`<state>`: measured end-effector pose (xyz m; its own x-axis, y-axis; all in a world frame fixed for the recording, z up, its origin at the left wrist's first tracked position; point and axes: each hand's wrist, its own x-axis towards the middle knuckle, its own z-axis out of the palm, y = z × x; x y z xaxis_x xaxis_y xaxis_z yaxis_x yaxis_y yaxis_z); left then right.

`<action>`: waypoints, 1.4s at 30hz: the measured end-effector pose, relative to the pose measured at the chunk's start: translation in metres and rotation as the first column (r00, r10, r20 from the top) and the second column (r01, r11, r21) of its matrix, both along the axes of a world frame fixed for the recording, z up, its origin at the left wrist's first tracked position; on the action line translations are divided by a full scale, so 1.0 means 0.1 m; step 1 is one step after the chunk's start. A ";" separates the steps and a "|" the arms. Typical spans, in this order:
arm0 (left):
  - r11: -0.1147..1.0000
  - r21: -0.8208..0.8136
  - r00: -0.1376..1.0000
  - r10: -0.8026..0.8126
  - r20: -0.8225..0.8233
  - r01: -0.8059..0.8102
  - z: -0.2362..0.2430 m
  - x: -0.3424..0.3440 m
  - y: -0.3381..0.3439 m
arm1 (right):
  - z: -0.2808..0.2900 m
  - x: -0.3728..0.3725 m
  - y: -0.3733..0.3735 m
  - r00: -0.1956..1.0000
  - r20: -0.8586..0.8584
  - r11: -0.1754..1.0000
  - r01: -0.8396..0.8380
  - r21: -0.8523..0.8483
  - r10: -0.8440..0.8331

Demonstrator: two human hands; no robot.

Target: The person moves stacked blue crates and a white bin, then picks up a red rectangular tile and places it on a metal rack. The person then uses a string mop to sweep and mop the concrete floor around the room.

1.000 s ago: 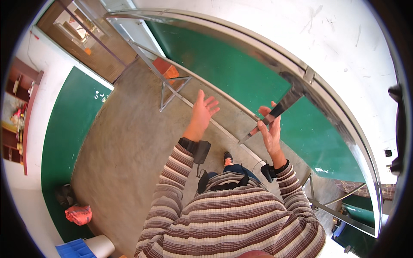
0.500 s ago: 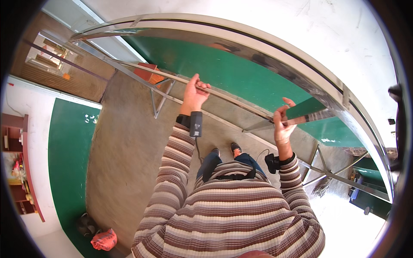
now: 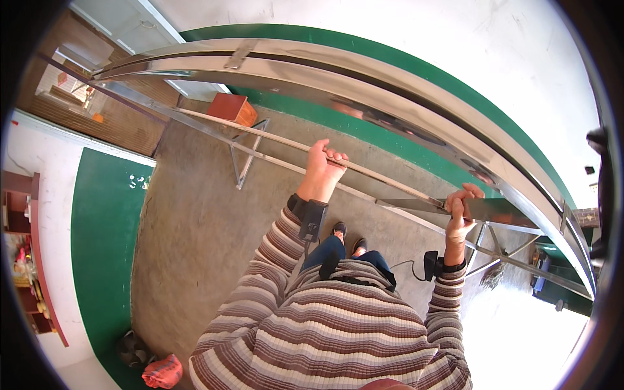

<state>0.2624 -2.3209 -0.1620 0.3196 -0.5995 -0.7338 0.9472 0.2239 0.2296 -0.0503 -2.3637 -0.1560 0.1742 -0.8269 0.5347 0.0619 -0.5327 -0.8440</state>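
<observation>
A long, thin metal bar (image 3: 390, 183) slants across the space in front of me, inside a large shiny metal frame (image 3: 383, 107). My left hand (image 3: 327, 170) is closed around the bar near its middle, palm underneath and fingers curled over it. At the bar's right end, my right hand (image 3: 460, 211) has its fingers curled where the bar meets a flat metal crosspiece (image 3: 500, 213). Exactly how much of each piece the right hand grips is hidden by its fingers. A dark device is strapped to each wrist.
Beyond the frame's left part stands a reddish-brown wooden box (image 3: 233, 109). The frame's slanting metal legs (image 3: 252, 156) reach down toward the concrete floor (image 3: 188, 227). A green and white wall (image 3: 107, 227) runs along the left, with an orange-red bag (image 3: 162, 372) at its foot.
Both hands have moved right and slightly lower in the picture, still at the bar. The frame's upper rails look broader, and more floor shows beyond the bar. My feet have shifted.
</observation>
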 end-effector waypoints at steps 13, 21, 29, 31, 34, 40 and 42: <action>0.999 -0.037 0.987 0.007 0.160 -0.002 0.52 0.07 1.34 | 0.50 0.07 1.00 0.991 -0.114 0.956 0.033 -0.291 -0.069; 0.978 -0.188 0.990 -0.069 0.123 0.091 0.56 0.13 2.22 | 0.68 0.05 1.97 0.996 0.093 0.999 0.012 0.037 -0.015; 0.977 -0.208 0.999 -0.033 0.022 0.037 0.32 0.42 3.79 | 0.54 0.25 3.57 0.999 0.052 0.999 -0.008 -0.052 0.011; 0.971 -0.235 0.998 -0.055 -0.025 0.048 0.30 0.53 4.24 | 0.52 0.30 4.01 0.997 -0.038 0.998 -0.068 -0.006 0.068; 0.981 -0.189 0.999 -0.040 -0.017 0.036 0.20 0.63 4.86 | 0.44 0.44 4.58 0.994 -0.106 0.978 -0.006 -0.207 -0.016; 0.996 -0.093 0.999 0.003 -0.033 -0.006 0.17 0.83 5.60 | 0.62 0.58 5.32 0.982 -0.183 0.975 0.011 -0.221 -0.052; 0.992 -0.122 0.999 -0.037 -0.027 0.033 0.19 1.00 5.72 | 0.66 0.78 5.43 0.985 -0.159 0.968 0.021 -0.251 -0.062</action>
